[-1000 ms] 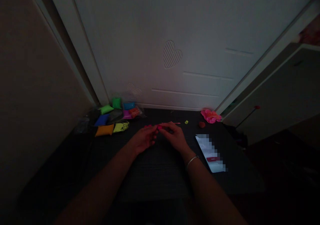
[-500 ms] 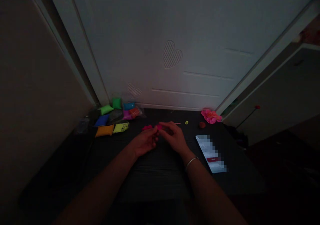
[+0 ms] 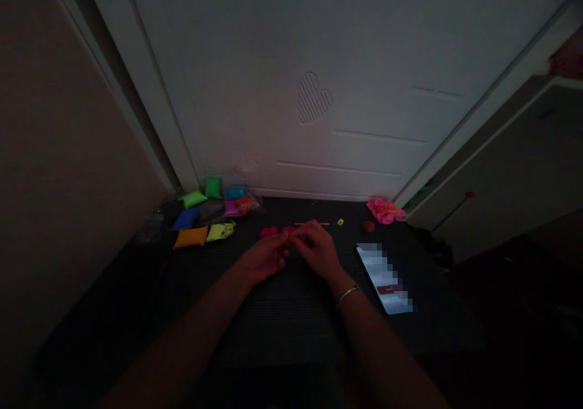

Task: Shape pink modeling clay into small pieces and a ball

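Observation:
My left hand [image 3: 268, 257] and my right hand [image 3: 315, 248] meet over the middle of the dark table. Between their fingertips is a small pink piece of modelling clay [image 3: 288, 230], pinched from both sides; the fingers partly cover it. Just beyond the left fingers lies more pink clay [image 3: 268, 232], and I cannot tell whether it touches the hand. A thin pink stick [image 3: 312, 224] rests behind the right hand. A bracelet circles the right wrist.
Several coloured clay packets, among them an orange packet [image 3: 191, 237], are at the back left. To the right are a small yellow piece [image 3: 340, 222], a brownish-red lump [image 3: 368, 227], a pink flower [image 3: 386, 210] and a lit phone [image 3: 385, 280]. A white panel [image 3: 273, 93] rises behind the table [image 3: 282, 324].
My right hand has shifted slightly, and its fingertips have come closer to the left ones. More of the thin pink stick shows behind it. The pink clay stays at the fingertips.

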Demonstrator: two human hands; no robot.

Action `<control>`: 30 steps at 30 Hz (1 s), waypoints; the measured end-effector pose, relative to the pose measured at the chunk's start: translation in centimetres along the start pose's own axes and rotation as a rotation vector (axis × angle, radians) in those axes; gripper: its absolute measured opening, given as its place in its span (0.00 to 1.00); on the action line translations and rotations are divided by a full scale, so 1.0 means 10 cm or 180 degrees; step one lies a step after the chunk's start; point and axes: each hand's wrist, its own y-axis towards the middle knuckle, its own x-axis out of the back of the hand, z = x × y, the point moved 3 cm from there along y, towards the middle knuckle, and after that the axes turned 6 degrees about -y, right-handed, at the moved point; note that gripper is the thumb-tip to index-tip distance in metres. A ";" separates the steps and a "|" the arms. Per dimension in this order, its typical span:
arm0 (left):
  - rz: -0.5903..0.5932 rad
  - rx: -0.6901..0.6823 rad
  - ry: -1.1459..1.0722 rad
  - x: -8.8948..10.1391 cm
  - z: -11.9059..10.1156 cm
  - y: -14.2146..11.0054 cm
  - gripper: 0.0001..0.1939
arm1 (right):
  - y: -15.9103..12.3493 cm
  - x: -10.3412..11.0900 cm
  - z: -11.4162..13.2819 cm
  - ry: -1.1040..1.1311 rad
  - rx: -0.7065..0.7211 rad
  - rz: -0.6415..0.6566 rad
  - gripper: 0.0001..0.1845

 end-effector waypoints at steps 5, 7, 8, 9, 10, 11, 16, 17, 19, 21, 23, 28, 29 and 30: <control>-0.0042 0.0035 -0.0024 0.01 0.01 0.01 0.05 | 0.00 0.00 0.00 -0.0109 -0.0023 0.0039 0.07; -0.0031 0.0036 0.0019 0.01 0.01 0.02 0.06 | 0.00 0.00 -0.01 -0.0148 0.0014 0.0042 0.05; -0.0031 0.0027 0.0041 0.01 0.01 0.02 0.06 | 0.00 0.00 -0.01 -0.0159 0.0032 0.0042 0.05; -0.0037 0.0014 0.0057 0.01 0.01 0.02 0.06 | 0.00 0.00 -0.01 -0.0163 0.0046 0.0042 0.05; -0.0046 -0.0001 0.0065 0.01 0.01 0.02 0.06 | 0.00 0.00 -0.01 -0.0164 0.0059 0.0045 0.05; -0.0054 -0.0012 0.0065 0.01 0.01 0.02 0.05 | 0.00 0.00 -0.01 -0.0162 0.0068 0.0047 0.05; -0.0045 -0.0003 -0.0001 0.01 0.01 0.02 0.04 | 0.00 0.00 -0.01 -0.0120 0.0000 0.0046 0.06; -0.0052 -0.0007 -0.0003 0.01 0.01 0.02 0.04 | 0.00 0.00 -0.02 -0.0110 -0.0011 0.0057 0.06; -0.0070 -0.0021 0.0012 0.01 0.01 0.02 0.04 | 0.00 -0.01 -0.02 -0.0093 -0.0009 0.0063 0.05; -0.0069 -0.0030 0.0020 0.02 0.01 0.03 0.04 | 0.00 -0.01 -0.02 -0.0077 -0.0023 0.0076 0.05; -0.0064 -0.0049 -0.0009 0.02 0.01 0.03 0.03 | 0.00 0.00 -0.01 -0.0093 -0.0061 0.0075 0.08; -0.0070 -0.0086 -0.0081 0.05 0.01 0.05 0.05 | 0.01 0.01 0.01 -0.0135 -0.0094 0.0037 0.12; -0.0054 -0.0085 -0.0093 0.05 0.01 0.05 0.05 | 0.01 0.01 0.00 -0.0121 -0.0119 0.0055 0.13; -0.0041 -0.0084 -0.0107 0.05 0.01 0.05 0.06 | 0.01 0.01 -0.01 -0.0102 -0.0147 0.0068 0.13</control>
